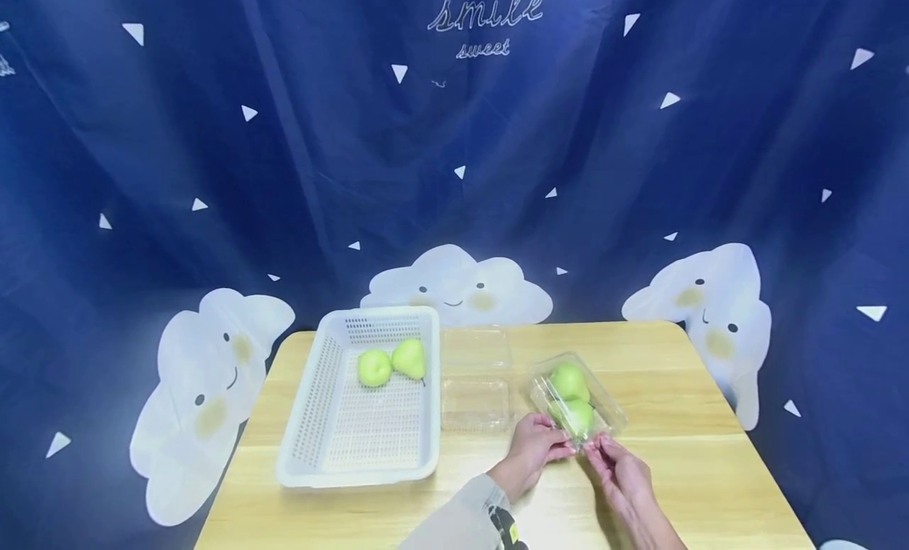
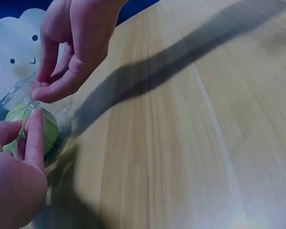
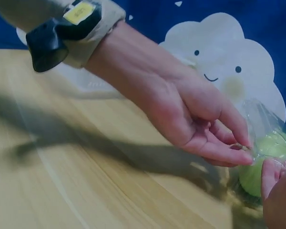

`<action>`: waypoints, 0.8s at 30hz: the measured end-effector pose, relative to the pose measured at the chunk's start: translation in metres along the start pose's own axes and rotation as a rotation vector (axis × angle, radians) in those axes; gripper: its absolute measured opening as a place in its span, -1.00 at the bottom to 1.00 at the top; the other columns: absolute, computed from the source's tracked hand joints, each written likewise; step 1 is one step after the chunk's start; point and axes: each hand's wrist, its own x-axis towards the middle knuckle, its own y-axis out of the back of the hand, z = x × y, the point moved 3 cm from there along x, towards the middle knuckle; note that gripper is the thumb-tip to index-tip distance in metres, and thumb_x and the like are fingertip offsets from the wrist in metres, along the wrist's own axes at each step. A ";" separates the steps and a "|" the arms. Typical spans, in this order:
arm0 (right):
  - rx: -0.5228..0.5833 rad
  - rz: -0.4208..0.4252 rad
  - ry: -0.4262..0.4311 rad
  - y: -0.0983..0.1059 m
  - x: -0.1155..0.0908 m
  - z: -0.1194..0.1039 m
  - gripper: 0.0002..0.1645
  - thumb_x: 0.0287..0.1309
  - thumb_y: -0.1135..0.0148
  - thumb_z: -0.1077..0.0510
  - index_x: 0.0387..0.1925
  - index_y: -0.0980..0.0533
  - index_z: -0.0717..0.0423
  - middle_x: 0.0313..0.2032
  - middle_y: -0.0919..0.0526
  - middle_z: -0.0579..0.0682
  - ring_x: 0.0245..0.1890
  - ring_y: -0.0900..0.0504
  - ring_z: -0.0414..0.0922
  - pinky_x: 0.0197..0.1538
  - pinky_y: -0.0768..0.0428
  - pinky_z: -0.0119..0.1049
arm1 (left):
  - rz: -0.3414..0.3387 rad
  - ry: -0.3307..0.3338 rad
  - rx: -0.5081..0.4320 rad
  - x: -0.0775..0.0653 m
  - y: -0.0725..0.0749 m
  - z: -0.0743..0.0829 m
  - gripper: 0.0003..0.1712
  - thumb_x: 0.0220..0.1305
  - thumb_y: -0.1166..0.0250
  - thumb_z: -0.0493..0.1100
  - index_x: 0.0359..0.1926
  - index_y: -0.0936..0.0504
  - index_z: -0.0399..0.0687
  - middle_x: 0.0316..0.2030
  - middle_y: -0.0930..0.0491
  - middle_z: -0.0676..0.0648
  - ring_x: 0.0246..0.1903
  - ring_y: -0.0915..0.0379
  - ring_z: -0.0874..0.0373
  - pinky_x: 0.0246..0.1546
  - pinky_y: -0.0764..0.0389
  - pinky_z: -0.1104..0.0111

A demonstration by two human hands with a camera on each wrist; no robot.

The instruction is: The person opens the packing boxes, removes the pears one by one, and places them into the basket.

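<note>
A clear clamshell [image 1: 577, 402] with two green pears [image 1: 570, 379] inside lies on the table [image 1: 682, 455], right of centre and near the front edge. Both hands meet at its near corner. The left hand [image 1: 534, 449] pinches the plastic edge between thumb and fingers; the right hand [image 1: 623, 473] pinches the same edge from the other side, fingertips nearly touching the left's. In the wrist views the thin plastic lip sits between curled fingertips [image 2: 37, 98], with a pear showing green behind it.

Just left of this box lies a second clamshell [image 1: 476, 376], open flat. Further left is a white perforated basket [image 1: 334, 447] holding two more pears [image 1: 374, 368] at its far end.

The left sleeve carries a black wrist strap with a yellow label [image 3: 78, 12]; its print is too blurred to read. The blue backdrop [image 1: 213, 140], printed with white clouds and triangles, reads "smile sweet" [image 1: 486, 21] at the top.
</note>
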 end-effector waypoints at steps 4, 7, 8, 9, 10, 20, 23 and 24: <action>-0.054 -0.036 0.039 -0.010 0.002 -0.009 -0.57 0.61 0.26 0.29 -0.18 -0.59 0.19 -0.26 -0.71 0.03 -0.16 -0.78 -0.16 0.25 -0.69 -0.37 | -0.017 -0.007 0.001 -0.001 -0.005 -0.002 -0.58 0.12 -0.33 -0.56 0.01 -0.46 -0.32 -0.23 -0.70 -0.28 -0.33 -0.77 -0.02 -0.18 -0.86 0.19; -0.092 -0.033 0.068 -0.017 0.005 -0.013 -0.55 0.60 0.25 0.30 -0.19 -0.62 0.15 -0.28 -0.71 0.00 -0.19 -0.79 -0.18 0.24 -0.69 -0.35 | -0.025 0.005 -0.027 -0.001 -0.006 -0.004 -0.55 0.12 -0.33 -0.56 0.03 -0.47 -0.32 -0.22 -0.71 -0.29 -0.29 -0.79 -0.05 -0.16 -0.86 0.17; -0.113 -0.028 0.072 -0.018 0.006 -0.014 -0.56 0.59 0.24 0.30 -0.20 -0.62 0.14 -0.30 -0.69 -0.01 -0.20 -0.78 -0.19 0.23 -0.70 -0.35 | -0.023 0.003 -0.029 0.000 -0.006 -0.005 -0.57 0.13 -0.33 -0.56 0.02 -0.47 -0.33 -0.22 -0.71 -0.29 -0.29 -0.79 -0.05 -0.16 -0.86 0.18; -0.110 -0.020 0.063 -0.018 0.006 -0.014 -0.56 0.59 0.22 0.31 -0.20 -0.62 0.14 -0.31 -0.69 -0.02 -0.20 -0.77 -0.19 0.24 -0.69 -0.34 | -0.017 -0.002 -0.025 0.000 -0.005 -0.005 -0.59 0.14 -0.33 -0.55 0.01 -0.47 -0.34 -0.22 -0.71 -0.29 -0.29 -0.79 -0.05 -0.16 -0.86 0.19; -0.106 -0.017 0.053 -0.018 0.006 -0.014 -0.57 0.59 0.22 0.31 -0.21 -0.62 0.14 -0.30 -0.69 -0.01 -0.19 -0.77 -0.18 0.25 -0.69 -0.32 | -0.009 -0.003 -0.024 0.000 -0.004 -0.005 -0.61 0.14 -0.34 -0.54 -0.02 -0.47 -0.33 -0.23 -0.69 -0.28 -0.30 -0.79 -0.05 -0.17 -0.86 0.19; -0.100 0.024 0.053 -0.008 0.005 -0.012 -0.56 0.60 0.21 0.29 -0.21 -0.63 0.13 -0.32 -0.71 -0.03 -0.19 -0.77 -0.20 0.23 -0.70 -0.34 | -0.015 0.009 -0.004 -0.005 -0.003 -0.005 -0.86 0.29 -0.30 -0.42 -0.19 -0.51 -0.30 -0.30 -0.70 -0.24 -0.42 -0.71 0.08 -0.20 -0.86 0.15; -0.104 0.046 0.042 -0.008 0.004 -0.013 -0.56 0.60 0.20 0.28 -0.22 -0.64 0.12 -0.32 -0.71 -0.02 -0.18 -0.76 -0.21 0.25 -0.69 -0.35 | -0.018 0.008 0.009 -0.005 -0.002 -0.005 -0.89 0.33 -0.29 -0.38 -0.17 -0.53 -0.29 -0.30 -0.72 -0.26 -0.40 -0.75 0.06 -0.20 -0.86 0.15; -0.106 0.052 0.044 -0.008 0.004 -0.014 -0.57 0.60 0.19 0.28 -0.22 -0.64 0.12 -0.32 -0.71 -0.03 -0.19 -0.76 -0.22 0.25 -0.68 -0.35 | -0.023 0.009 0.009 -0.005 -0.002 -0.005 -0.90 0.34 -0.28 -0.36 -0.17 -0.54 -0.30 -0.30 -0.73 -0.27 -0.39 -0.76 0.05 -0.20 -0.86 0.14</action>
